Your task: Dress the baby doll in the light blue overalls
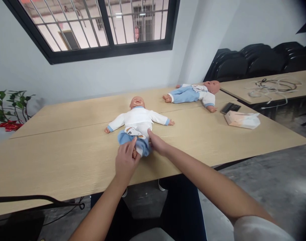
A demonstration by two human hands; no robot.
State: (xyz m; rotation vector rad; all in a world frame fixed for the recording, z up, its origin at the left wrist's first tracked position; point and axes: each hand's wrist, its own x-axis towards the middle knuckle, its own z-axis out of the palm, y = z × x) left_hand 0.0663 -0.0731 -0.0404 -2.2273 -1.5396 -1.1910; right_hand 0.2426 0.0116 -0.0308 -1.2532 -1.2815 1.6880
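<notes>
A baby doll (136,117) lies on its back with arms spread, dressed in a white top with blue cuffs. Bunched round its legs are blue trousers (125,138) with a white animal-face patch. My left hand (126,154) is closed at the trousers beside the doll's small foot (134,153), its fingers pinching the cloth. At the doll's hip on the other side, my right hand (158,142) grips the trousers' edge, thumb on top and the other fingers mostly hidden. The doll's other foot cannot be seen.
A second doll (188,93) in blue trousers lies at the table's back right. Near it are a dark wallet-like object (230,107) and a tissue pack (242,119). Cables (271,87) lie on the side table. A potted plant (14,105) stands left; stacked black chairs (258,60) stand behind.
</notes>
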